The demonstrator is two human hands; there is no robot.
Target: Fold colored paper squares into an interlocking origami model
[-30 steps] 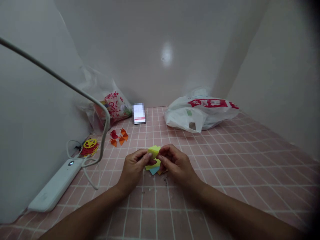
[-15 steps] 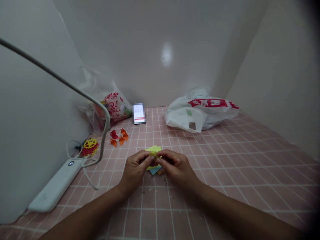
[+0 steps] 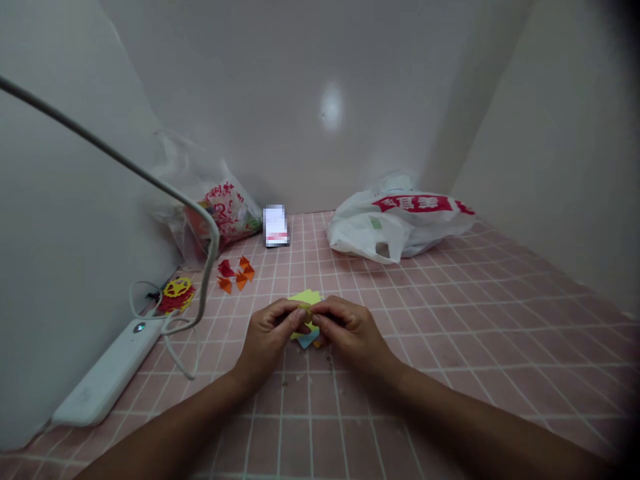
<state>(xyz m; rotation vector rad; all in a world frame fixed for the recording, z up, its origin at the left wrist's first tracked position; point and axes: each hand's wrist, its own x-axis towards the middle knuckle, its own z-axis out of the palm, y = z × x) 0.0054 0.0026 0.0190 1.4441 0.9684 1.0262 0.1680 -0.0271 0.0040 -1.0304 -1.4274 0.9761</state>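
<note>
Between my two hands is a small folded yellow paper (image 3: 307, 311), mostly covered by fingers. My left hand (image 3: 273, 330) pinches its left side with thumb and fingers. On the right side my right hand (image 3: 350, 328) pinches it the same way. Under and behind the fingertips lies a stack of yellow sheets (image 3: 311, 297) on the pink tiled surface, with a blue sheet (image 3: 309, 339) and a bit of orange poking out below. Several small folded orange papers (image 3: 241, 280) and a folded red one (image 3: 226, 268) rest farther back on the left.
Yellow and red cut-out shapes (image 3: 177, 292) lie at the left, beside a white power bank (image 3: 107, 373). Its grey cable (image 3: 213, 267) arches across the left. Behind stand a phone (image 3: 276, 225), a filled plastic bag (image 3: 227, 210) and a white bag (image 3: 370, 230).
The view has shifted slightly. Both hands still pinch the small yellow paper, and less of it shows between the fingertips.
</note>
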